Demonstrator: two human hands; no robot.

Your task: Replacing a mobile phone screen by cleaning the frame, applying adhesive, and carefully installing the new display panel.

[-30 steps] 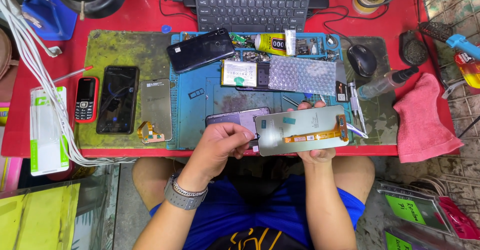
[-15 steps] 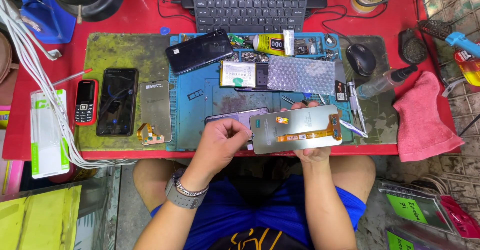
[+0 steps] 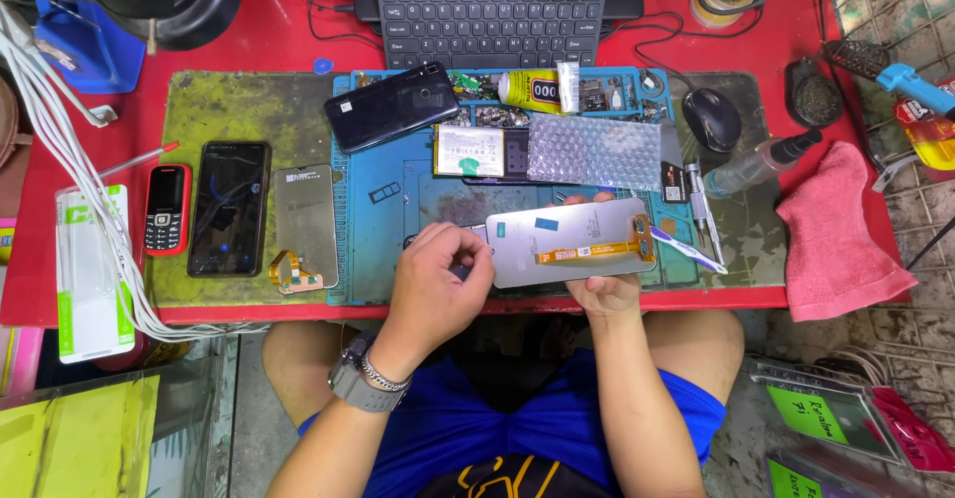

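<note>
1. Silver-grey phone display panel (image 3: 572,241), held back side up just above the near edge of the blue work mat (image 3: 383,249); an orange flex ribbon (image 3: 595,250) runs across its lower half, and a small blue rectangular sticker sits near its upper left.
2. Right hand (image 3: 605,294), under the panel's near edge, gripping it; fingertips show above the far edge.
3. Left hand (image 3: 438,279), closed in a pinch at the panel's left end; what the fingers pinch cannot be told.
4. Sheet of clear bubble wrap (image 3: 595,152), just beyond the grip.
5. Battery with a white rectangular label (image 3: 470,150), left of the bubble wrap.
6. Yellow glue tube (image 3: 532,90) with a black band, farther beyond, in the mat's parts tray.
7. Black phone (image 3: 390,106), lying tilted, beyond the left hand.
8. Second display panel (image 3: 304,224) with orange flex, well left of the grip, beside a black smartphone (image 3: 229,207) and a small red keypad phone (image 3: 165,209).
9. Pink cloth (image 3: 839,234), well right of the grip.
</note>
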